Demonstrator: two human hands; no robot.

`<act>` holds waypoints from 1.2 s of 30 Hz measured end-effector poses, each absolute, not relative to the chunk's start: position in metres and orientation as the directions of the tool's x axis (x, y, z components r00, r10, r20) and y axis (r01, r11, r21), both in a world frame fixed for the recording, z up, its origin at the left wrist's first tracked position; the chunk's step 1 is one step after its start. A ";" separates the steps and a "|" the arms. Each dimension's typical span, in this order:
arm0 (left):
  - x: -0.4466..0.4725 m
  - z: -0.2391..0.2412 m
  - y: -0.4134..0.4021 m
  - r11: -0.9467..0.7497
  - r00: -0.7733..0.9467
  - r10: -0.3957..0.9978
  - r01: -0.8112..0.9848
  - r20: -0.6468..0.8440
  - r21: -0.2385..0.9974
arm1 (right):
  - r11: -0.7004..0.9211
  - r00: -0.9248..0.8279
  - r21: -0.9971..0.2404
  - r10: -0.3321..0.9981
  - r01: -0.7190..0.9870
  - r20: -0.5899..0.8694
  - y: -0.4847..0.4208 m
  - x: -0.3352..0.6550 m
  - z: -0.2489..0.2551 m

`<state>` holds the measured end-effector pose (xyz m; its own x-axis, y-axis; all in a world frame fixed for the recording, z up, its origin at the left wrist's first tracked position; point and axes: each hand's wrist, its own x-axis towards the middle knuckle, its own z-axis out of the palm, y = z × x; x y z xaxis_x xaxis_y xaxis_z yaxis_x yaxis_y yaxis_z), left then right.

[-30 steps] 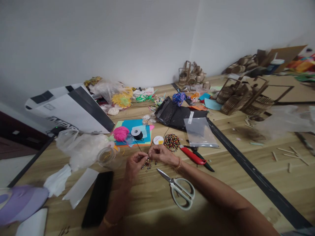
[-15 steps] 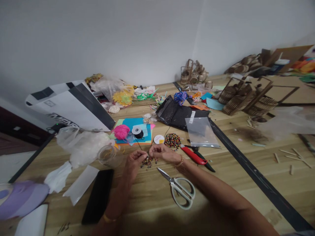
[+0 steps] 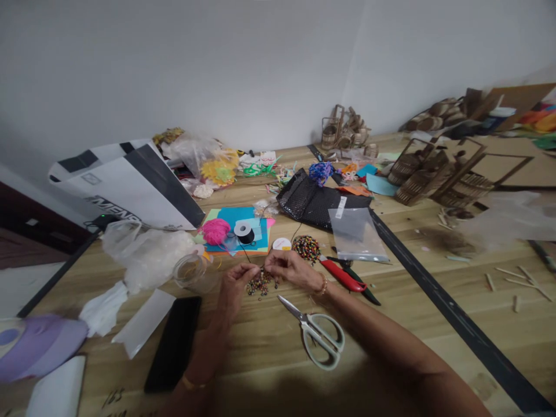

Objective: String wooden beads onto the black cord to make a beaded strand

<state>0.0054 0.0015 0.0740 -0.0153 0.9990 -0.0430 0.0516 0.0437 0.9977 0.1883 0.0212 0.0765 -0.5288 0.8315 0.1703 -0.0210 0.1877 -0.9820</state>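
Observation:
Over a small pile of mixed-colour beads (image 3: 259,286), both hands meet with fingertips almost touching. My left hand (image 3: 237,284) is closed in a pinch at the end of a black cord (image 3: 245,253), which runs up toward a spool of black cord (image 3: 245,234). Thumb and fingers of my right hand (image 3: 294,271) are pinched together too; whatever lies between them is too small to make out. Just beyond the right hand sit a coiled heap of beads (image 3: 306,248) and a round white-labelled spool (image 3: 282,244). White-handled scissors (image 3: 319,339) lie in front, blades slightly apart.
A red-handled cutter (image 3: 343,274) lies right of the beads. Pink yarn (image 3: 216,231) rests on coloured paper (image 3: 226,213). A clear jar (image 3: 189,271) and black phone-like slab (image 3: 174,344) are at left. Small wooden baskets (image 3: 463,185) stand at right, a black bubble pouch (image 3: 304,200) behind.
The view has shifted very slightly. My right fingers have lifted and drawn a little apart from the left fingertips; the left hand stays nearly in place.

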 end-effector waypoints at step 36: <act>0.010 0.077 -0.003 -0.038 0.019 0.999 0.051 0.037 0.998 | 0.431 -0.490 -0.836 0.839 0.338 0.235 0.027 0.198 0.081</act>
